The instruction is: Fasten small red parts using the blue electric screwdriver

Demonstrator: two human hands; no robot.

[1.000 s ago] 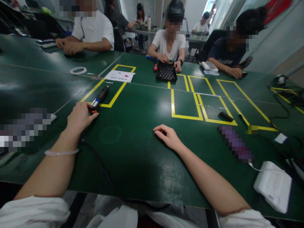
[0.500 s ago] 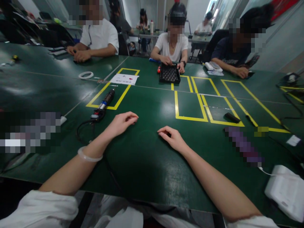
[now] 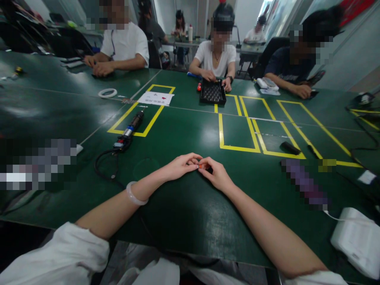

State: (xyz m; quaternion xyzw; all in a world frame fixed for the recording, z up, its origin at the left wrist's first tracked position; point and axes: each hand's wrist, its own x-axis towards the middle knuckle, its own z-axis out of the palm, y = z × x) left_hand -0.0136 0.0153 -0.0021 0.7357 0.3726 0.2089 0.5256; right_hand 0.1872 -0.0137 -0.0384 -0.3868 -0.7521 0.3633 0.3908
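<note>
My left hand (image 3: 181, 166) and my right hand (image 3: 216, 172) meet at the fingertips, just above the green table. Between them is a tiny orange part (image 3: 200, 166) with a pale or silvery end, too small to name. The thumb and forefinger of my right hand pinch its orange side. My left thumb and fingers close on the pale end; the curled fingers partly hide it. To the left lies an electric screwdriver (image 3: 130, 128) with a black cord, apart from both hands.
Yellow tape (image 3: 240, 149) marks rectangles on the green table (image 3: 184, 126). A white sheet (image 3: 156, 98), a tape roll (image 3: 107, 93), a black block (image 3: 290, 148) and a white power bank (image 3: 358, 241) lie around. Across, a co-worker handles a black tray (image 3: 213, 93); other people sit nearby.
My left hand has moved right and slightly toward me, from beside the screwdriver to my right hand. The orange part now shows between the fingertips. My right hand has hardly moved.
</note>
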